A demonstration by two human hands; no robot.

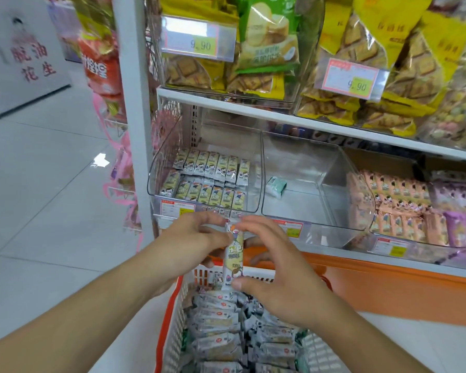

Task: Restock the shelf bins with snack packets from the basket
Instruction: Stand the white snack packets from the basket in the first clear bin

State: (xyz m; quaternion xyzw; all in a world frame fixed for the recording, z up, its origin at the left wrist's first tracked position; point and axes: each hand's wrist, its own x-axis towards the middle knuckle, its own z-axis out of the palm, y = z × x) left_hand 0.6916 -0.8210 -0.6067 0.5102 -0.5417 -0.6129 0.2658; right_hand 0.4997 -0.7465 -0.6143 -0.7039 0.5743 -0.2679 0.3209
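Both hands hold a stack of yellow-green snack packets [235, 254] upright above the basket. My left hand [191, 243] grips its left side, fingers curled over the top. My right hand [277, 267] pinches it from the right, thumb at the bottom end, fingers at the top. The white basket [176, 324] with orange rim below is full of several grey-and-green packets [221, 335]. Just beyond my hands, the clear left bin [170, 157] holds two rows of the same packets [207, 181].
The neighbouring clear bin [315, 181] holds one pale green packet [276, 186]. Pink and purple packets [404, 205] fill bins to the right. Yellow biscuit bags [374, 76] sit on the shelf above. An orange shelf base [388, 292] runs beneath. White tiled floor [51, 197] lies left.
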